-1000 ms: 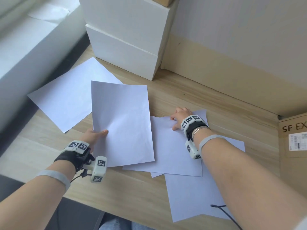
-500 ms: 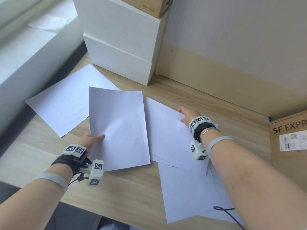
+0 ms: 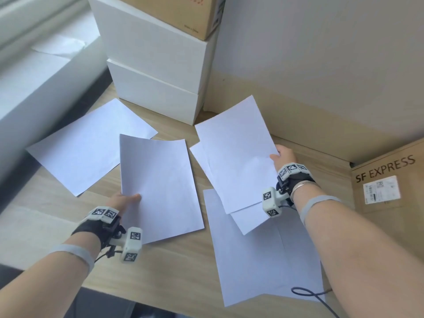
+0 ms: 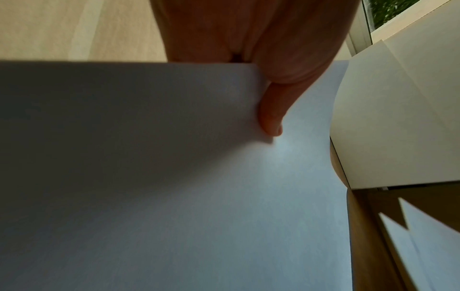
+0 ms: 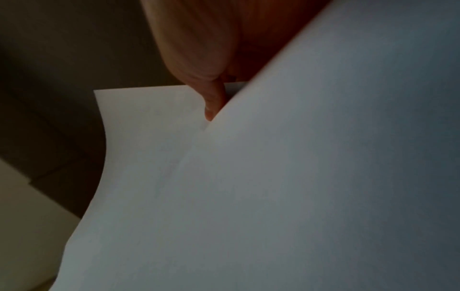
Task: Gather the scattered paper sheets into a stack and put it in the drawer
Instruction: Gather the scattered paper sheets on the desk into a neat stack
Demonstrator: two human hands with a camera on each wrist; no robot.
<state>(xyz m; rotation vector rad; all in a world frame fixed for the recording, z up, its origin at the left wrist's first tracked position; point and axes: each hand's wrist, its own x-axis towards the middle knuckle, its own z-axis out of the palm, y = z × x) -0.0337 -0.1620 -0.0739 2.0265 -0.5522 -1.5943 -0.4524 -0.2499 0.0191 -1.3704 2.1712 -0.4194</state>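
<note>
White paper sheets lie on a wooden desk (image 3: 169, 267). My left hand (image 3: 125, 199) pinches the near left edge of one sheet (image 3: 160, 187), thumb on top, holding it above the desk; the left wrist view shows the thumb (image 4: 271, 118) pressed on that sheet (image 4: 224, 196). My right hand (image 3: 281, 154) grips two overlapping sheets (image 3: 236, 161) by their right edge and holds them tilted up; in the right wrist view a fingertip (image 5: 212, 106) sits between the sheets (image 5: 273, 196). One sheet (image 3: 85, 145) lies flat at the left, another (image 3: 263, 260) at the near right. No drawer is in view.
Two stacked white boxes (image 3: 158, 72) with a brown carton (image 3: 195, 12) on top stand at the back. A brown SF EXPRESS carton (image 3: 390, 180) stands at the right. A black cable (image 3: 307, 294) lies on the near right sheet. A window sill (image 3: 34, 72) runs along the left.
My right hand went from pressing on the sheets flat on the desk to gripping two of them and lifting them up and back. My left hand kept its sheet, shifting slightly.
</note>
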